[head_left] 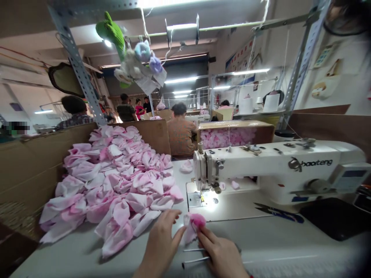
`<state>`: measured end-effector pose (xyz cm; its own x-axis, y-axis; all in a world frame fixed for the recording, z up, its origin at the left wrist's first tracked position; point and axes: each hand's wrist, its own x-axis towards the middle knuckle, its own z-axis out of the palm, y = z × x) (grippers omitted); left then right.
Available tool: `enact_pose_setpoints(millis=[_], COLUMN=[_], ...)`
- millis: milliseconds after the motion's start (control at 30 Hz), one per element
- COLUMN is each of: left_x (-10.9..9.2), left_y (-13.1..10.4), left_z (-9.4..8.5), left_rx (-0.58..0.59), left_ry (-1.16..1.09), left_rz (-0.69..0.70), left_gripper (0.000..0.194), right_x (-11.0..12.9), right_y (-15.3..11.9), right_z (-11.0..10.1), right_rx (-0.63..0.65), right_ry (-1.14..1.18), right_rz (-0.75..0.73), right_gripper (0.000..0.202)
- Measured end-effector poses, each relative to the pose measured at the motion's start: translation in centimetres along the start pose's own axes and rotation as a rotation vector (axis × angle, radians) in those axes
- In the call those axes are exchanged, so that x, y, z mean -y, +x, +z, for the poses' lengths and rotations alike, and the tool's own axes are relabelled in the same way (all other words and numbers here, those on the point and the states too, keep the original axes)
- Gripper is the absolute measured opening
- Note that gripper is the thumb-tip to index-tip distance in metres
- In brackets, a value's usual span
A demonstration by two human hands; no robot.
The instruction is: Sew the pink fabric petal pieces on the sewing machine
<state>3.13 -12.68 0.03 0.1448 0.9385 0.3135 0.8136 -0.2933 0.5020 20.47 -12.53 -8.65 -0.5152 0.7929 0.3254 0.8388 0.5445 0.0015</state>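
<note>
A small pink and white fabric piece (191,227) is at the table's front, just before the sewing machine's needle area. My right hand (222,249) pinches its right side between the fingers. Two thin metal prongs (195,261) stick out leftward from under that hand; what tool they belong to is hidden. My left hand (162,241) is at the fabric's left, fingers apart and thumb tip close to its edge; I cannot tell whether it touches. Behind the hands stands the white sewing machine (246,164), its lamp lighting the metal needle plate (195,200).
A large heap of pink and white fabric pieces (121,181) covers the left, beside cardboard (26,166). Dark-handled scissors (279,213) and a black pad (333,218) lie at right. Behind are a box of pink pieces (232,137) and a seated person (181,133). Plush toys (130,58) hang overhead.
</note>
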Motion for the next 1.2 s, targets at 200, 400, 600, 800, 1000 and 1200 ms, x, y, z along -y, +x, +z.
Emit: enact_pose_setpoints(millis=[200, 400, 600, 800, 1000, 1200], left_x=[-1.1, 0.5, 0.8, 0.1, -0.2, -0.3], left_y=[0.7, 2.2, 3.1, 5.7, 7.7, 8.7], left_z=[-0.5, 3.8, 4.6, 5.2, 6.7, 7.4], left_rx=[0.015, 0.152, 0.106, 0.202, 0.347, 0.366], left_ry=[0.025, 0.158, 0.213, 0.258, 0.293, 0.298], left_rz=[0.194, 0.221, 0.115, 0.189, 0.213, 0.187], left_gripper=[0.024, 0.027, 0.024, 0.014, 0.009, 0.012], right_x=[0.4, -1.2, -2.5, -2.1, -2.7, -3.0], right_y=[0.2, 0.4, 0.6, 1.2, 1.5, 1.9], right_z=[-1.6, -3.6, -3.4, -3.5, -3.3, -2.9], right_rx=[0.08, 0.163, 0.195, 0.222, 0.206, 0.241], right_ry=[0.078, 0.169, 0.129, 0.053, 0.074, 0.049], right_rz=[0.073, 0.019, 0.019, 0.007, -0.017, -0.015], right_gripper=[0.05, 0.048, 0.051, 0.042, 0.045, 0.046])
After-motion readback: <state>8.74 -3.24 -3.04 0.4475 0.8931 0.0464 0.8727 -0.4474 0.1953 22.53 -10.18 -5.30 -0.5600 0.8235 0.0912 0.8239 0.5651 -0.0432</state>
